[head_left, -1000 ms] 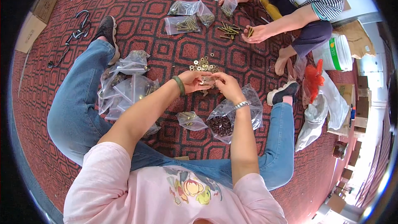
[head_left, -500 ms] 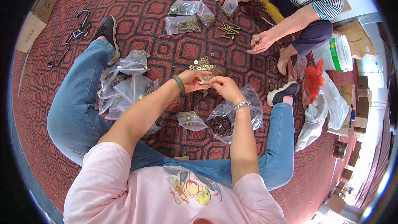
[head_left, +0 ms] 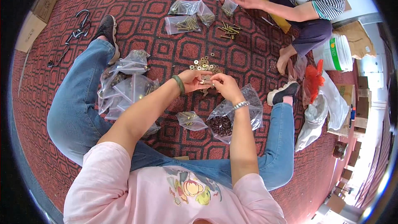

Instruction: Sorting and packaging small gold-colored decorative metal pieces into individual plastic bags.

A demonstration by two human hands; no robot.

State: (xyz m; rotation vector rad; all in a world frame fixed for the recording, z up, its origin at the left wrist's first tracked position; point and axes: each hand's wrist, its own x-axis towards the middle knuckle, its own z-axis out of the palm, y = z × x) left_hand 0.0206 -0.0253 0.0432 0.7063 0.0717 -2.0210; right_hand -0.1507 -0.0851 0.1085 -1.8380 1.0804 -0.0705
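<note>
My left hand (head_left: pixel 192 80), with a green bangle at its wrist, is curled around several flat metal washers (head_left: pixel 205 79). My right hand (head_left: pixel 226 87) meets it from the right, thumb and fingertips pinched at the edge of those washers. Just beyond both hands lies a loose pile of washers (head_left: pixel 204 63) on the patterned carpet. Below my right hand an open clear bag holds dark brown small parts (head_left: pixel 220 125). To its left is a small zip bag of brass-coloured pieces (head_left: pixel 191 120).
Filled zip bags (head_left: pixel 132 84) are heaped beside my left leg. Further off lie bags of screws (head_left: pixel 182 24) and loose screws (head_left: pixel 229 30). Across from me sits a person (head_left: pixel 306 4) handling a small bag (head_left: pixel 229 6). A white bucket (head_left: pixel 333 53) stands at right.
The other person's near hand has moved from beside the loose screws up to the small bag. My hands stay almost in place, the right fingers shifting slightly at the washers.
</note>
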